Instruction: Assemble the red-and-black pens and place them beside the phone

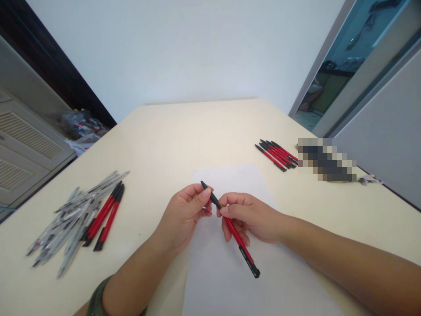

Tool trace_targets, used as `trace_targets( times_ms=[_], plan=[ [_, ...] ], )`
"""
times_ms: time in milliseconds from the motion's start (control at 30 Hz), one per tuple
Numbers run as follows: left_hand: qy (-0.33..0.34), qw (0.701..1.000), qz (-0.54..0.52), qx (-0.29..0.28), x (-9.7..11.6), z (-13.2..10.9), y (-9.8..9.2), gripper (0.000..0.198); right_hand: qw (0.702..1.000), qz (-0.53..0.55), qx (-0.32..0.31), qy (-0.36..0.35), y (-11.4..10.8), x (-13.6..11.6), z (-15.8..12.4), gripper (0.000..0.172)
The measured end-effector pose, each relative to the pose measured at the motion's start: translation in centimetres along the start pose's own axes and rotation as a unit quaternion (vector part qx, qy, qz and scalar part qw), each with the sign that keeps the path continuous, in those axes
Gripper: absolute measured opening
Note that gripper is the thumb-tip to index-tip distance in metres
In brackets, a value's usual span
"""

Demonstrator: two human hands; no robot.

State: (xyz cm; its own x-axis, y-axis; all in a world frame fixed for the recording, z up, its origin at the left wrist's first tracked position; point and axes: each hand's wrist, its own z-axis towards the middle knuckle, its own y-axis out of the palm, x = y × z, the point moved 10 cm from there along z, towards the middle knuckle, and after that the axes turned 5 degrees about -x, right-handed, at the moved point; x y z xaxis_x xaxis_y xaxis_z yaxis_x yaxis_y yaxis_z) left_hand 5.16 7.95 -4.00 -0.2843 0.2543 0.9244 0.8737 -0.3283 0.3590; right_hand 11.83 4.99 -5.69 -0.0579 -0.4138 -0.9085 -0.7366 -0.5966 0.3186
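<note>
Both of my hands hold one red pen with black ends (pixel 237 239) over a white sheet of paper (pixel 230 272). My left hand (pixel 184 215) pinches the pen's black upper end between thumb and fingers. My right hand (pixel 250 217) is closed around the red barrel, and the pen's black lower end sticks out toward me below it. The pen lies slanted from upper left to lower right.
On the cream table (pixel 184 131), a pile of clear plastic pen wrappers (pixel 69 219) lies at the left with three red pens (pixel 105 217) beside it. Several more red pens (pixel 276 153) lie at the right, next to a blurred dark object (pixel 325 164).
</note>
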Motion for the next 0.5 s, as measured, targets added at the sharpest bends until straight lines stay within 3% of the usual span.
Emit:
trace_targets(
  times_ms=[233,500],
  plan=[
    [0.012,0.999,-0.014,0.041,0.4,0.3,-1.6,0.013,0.998,-0.053,0.034,-0.012,-0.8,-0.4,-0.1,0.012],
    [0.070,0.989,-0.036,0.122,2.3,0.7,-5.4,0.015,0.996,-0.085,0.017,0.019,-0.4,0.1,-0.3,0.012]
  ],
)
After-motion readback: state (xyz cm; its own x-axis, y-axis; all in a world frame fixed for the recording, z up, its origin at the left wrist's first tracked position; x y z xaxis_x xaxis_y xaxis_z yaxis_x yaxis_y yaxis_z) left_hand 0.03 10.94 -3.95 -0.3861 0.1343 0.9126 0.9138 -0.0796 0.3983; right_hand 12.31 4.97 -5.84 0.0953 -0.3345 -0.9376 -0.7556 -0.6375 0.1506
